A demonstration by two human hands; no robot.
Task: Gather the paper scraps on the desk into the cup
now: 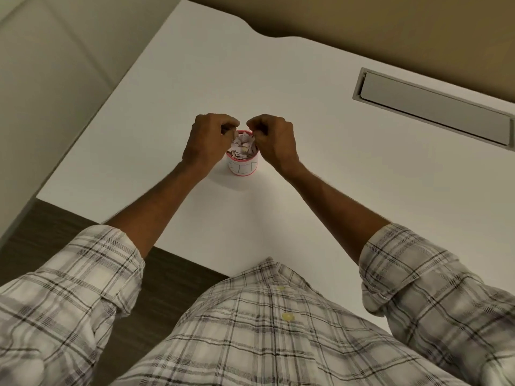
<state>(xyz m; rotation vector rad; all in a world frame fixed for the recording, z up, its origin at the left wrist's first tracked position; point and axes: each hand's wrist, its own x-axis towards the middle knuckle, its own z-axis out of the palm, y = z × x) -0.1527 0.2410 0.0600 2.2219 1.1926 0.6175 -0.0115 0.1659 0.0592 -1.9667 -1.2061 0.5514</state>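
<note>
A small white cup (243, 167) with a red rim and base stands upright near the middle of the white desk (306, 190). Pale paper scraps (243, 147) fill it to above the rim. My left hand (207, 139) hovers at the cup's left rim with its fingers curled and pinched over the opening. My right hand (274, 137) mirrors it at the right rim, fingers also curled inward above the scraps. Whether either hand pinches a scrap is hidden by the fingers. I see no loose scraps on the desk surface.
A grey cable-tray flap (434, 107) is set into the desk at the back right. A padded beige wall panel (55, 65) runs along the left, and dark floor (69, 240) shows past the desk's near-left edge.
</note>
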